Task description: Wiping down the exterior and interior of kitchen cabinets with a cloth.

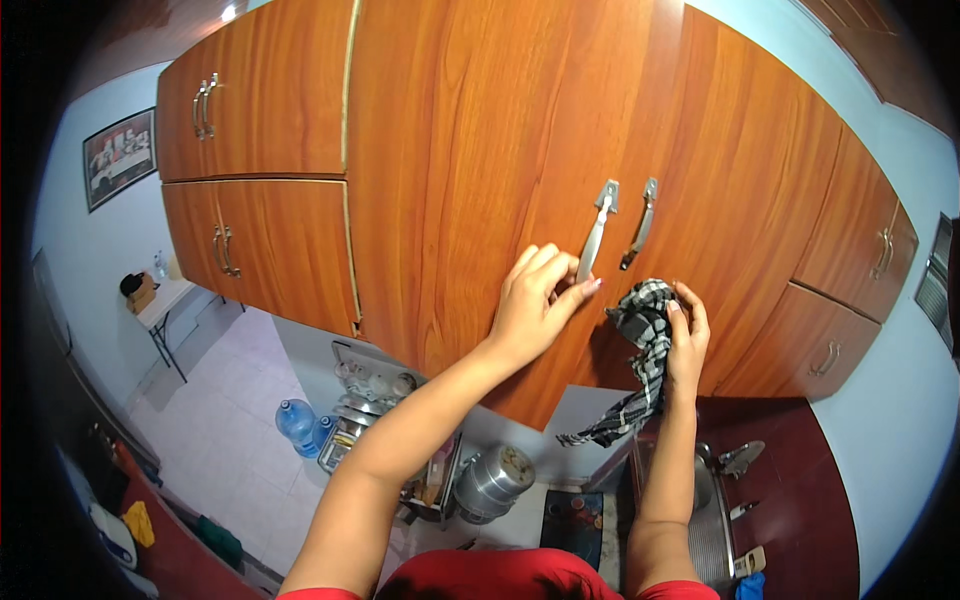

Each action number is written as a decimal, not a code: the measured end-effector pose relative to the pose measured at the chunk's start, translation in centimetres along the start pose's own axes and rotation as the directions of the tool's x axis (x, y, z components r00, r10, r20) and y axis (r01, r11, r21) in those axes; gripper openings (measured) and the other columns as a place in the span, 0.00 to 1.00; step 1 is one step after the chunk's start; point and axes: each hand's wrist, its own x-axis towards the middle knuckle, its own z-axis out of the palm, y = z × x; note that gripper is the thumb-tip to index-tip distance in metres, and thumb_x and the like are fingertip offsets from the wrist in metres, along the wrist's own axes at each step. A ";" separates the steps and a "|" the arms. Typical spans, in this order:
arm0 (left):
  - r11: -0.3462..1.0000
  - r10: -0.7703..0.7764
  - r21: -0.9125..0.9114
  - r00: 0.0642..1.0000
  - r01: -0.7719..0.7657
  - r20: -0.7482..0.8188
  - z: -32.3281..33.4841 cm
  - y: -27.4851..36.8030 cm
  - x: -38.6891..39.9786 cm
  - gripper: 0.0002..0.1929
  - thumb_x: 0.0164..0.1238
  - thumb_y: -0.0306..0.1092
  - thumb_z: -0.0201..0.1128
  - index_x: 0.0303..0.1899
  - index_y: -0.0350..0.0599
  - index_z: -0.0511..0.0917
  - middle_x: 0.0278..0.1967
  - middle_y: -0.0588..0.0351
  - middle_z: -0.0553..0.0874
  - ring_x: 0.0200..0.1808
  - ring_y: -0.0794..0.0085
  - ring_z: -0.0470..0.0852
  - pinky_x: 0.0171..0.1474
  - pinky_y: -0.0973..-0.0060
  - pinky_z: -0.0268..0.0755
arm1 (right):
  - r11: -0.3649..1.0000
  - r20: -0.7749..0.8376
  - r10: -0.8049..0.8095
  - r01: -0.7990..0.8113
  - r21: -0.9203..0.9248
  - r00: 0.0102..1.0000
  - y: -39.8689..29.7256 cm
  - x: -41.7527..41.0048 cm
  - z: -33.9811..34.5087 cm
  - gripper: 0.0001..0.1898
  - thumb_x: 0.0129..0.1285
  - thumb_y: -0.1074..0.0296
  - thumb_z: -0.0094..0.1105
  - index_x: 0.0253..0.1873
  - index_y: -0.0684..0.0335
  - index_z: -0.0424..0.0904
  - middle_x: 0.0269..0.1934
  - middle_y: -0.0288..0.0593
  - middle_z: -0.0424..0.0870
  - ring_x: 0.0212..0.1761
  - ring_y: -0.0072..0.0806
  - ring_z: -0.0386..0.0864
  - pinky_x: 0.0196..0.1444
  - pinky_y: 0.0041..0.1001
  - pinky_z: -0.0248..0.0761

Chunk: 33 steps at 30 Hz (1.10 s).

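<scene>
My left hand [536,304] grips the lower end of a metal pull handle [596,238] on a tall wood-grain cabinet door [465,187]. That door appears swung slightly out, its bottom corner jutting toward me. In my right hand [688,337] is a bunched black-and-white plaid cloth [651,341], its tail hanging down to the left. Just above the cloth, a second metal handle [641,225] is fixed to the neighbouring cabinet door [735,195]. The cloth is close to this door; whether it touches cannot be made out.
Below the cabinets stand stacked metal pots [495,480], a dish rack [352,427] and blue water bottles [296,424]. A steel sink [709,525] with a faucet [742,457] lies at lower right. At far left is a white table [161,304] with several items; a red counter [176,536] edges the lower left.
</scene>
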 end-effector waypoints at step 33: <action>0.938 0.094 0.341 0.991 -0.056 -0.096 6.3 -7.1 4.0 0.08 0.56 0.25 0.66 0.32 0.39 0.73 0.30 0.49 0.75 0.36 0.52 0.74 0.39 0.59 0.67 | 0.992 0.200 -0.119 0.110 0.054 0.972 0.9 6.3 6.1 0.09 0.64 0.72 0.62 0.46 0.71 0.80 0.37 0.40 0.85 0.39 0.21 0.79 0.45 0.23 0.73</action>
